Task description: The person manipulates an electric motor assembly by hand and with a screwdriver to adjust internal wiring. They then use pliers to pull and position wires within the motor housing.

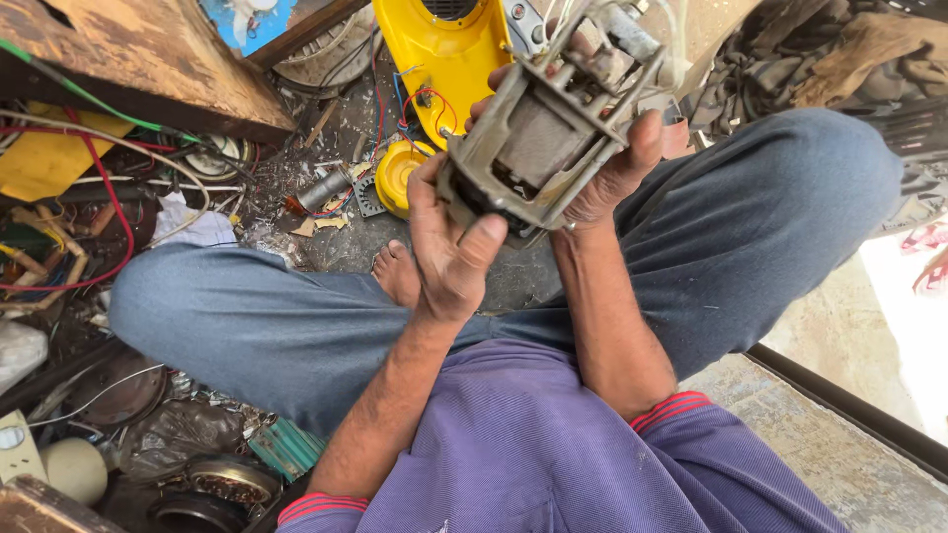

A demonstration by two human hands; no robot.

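Motor (541, 148) seemingly gripped between both hands (449, 252).

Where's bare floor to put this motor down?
Bare concrete lies right of the knee. A small patch of floor by the foot is open. The left side is crowded with wires and scrap.

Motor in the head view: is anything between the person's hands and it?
Nothing visible is. The left hand cups the near lower end of the motor directly, and the right hand grips its right side, fingers wrapped on the metal frame. The yellow casing lies behind it, beyond the hands.
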